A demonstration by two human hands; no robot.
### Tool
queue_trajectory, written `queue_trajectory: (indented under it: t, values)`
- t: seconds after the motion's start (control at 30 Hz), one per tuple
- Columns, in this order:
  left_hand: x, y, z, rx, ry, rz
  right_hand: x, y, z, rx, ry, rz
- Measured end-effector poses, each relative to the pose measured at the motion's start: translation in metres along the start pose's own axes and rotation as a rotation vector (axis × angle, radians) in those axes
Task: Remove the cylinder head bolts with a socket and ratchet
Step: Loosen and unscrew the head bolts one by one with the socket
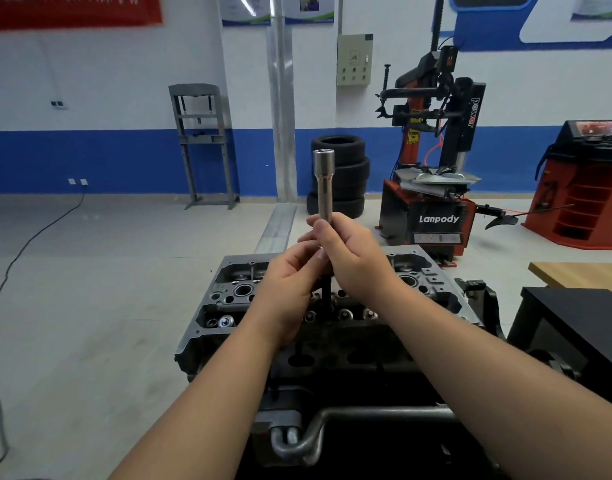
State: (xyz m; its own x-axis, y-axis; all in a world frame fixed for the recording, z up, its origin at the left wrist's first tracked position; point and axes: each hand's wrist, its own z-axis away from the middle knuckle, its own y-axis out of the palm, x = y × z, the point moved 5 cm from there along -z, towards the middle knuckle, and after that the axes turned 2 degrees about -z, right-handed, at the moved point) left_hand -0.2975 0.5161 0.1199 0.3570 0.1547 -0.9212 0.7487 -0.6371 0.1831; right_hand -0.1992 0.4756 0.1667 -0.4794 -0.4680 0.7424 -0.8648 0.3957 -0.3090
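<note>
A long silver deep socket (323, 183) stands upright in the air, its open end up, above the grey cylinder head (228, 299). My right hand (346, 258) grips the socket's lower end. My left hand (290, 289) holds the part just below it, and a dark shaft (326, 294) hangs down from between the hands; whether it is the ratchet handle I cannot tell. The head sits on an engine stand in front of me, with round bores and valve parts showing on its top face.
A red and black tyre changer (432, 188) stands behind the engine, next to a stack of tyres (346, 174). A red wheel balancer (588, 188) is at the far right, a wooden table (581, 275) and a black stand (574, 327) nearer. A cable (6, 282) runs over the floor at left.
</note>
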Motion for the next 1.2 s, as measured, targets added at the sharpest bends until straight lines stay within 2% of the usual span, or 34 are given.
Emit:
queue_trajectory:
  t: [0.1, 0.23, 0.37, 0.5, 0.67, 0.77, 0.9, 1.0, 1.1, 1.2]
  values:
    - [0.002, -0.003, -0.001, -0.061, 0.007, -0.040, 0.007, -0.009, -0.012, -0.003, -0.126, 0.161]
    - [0.001, -0.006, -0.002, -0.129, 0.007, -0.059, 0.014, -0.013, -0.029, -0.021, -0.301, 0.249]
    - [-0.002, 0.000, -0.002, -0.074, -0.019, -0.077, 0.008, -0.014, -0.037, -0.017, -0.344, 0.316]
    - [-0.002, 0.001, -0.001, -0.039, -0.036, -0.085, 0.005, -0.012, -0.038, -0.033, -0.359, 0.229]
    - [0.001, -0.003, -0.004, -0.131, -0.013, -0.114, 0.010, -0.014, -0.044, -0.107, -0.373, -0.030]
    - [0.001, -0.003, -0.005, -0.137, 0.002, -0.103, 0.014, -0.017, -0.052, -0.092, -0.367, -0.096]
    - [0.001, -0.001, -0.006, -0.114, -0.016, -0.082, 0.006, -0.012, -0.054, 0.058, -0.241, -0.288]
    - [0.000, 0.001, -0.004, -0.076, -0.062, -0.044, 0.002, -0.008, -0.055, 0.259, -0.090, -0.485]
    - [0.000, 0.000, -0.003, -0.077, -0.039, -0.050, -0.002, -0.003, -0.055, 0.454, 0.064, -0.640]
    - [-0.001, 0.001, -0.003, -0.107, -0.007, -0.079, -0.004, -0.001, -0.052, 0.551, 0.168, -0.818]
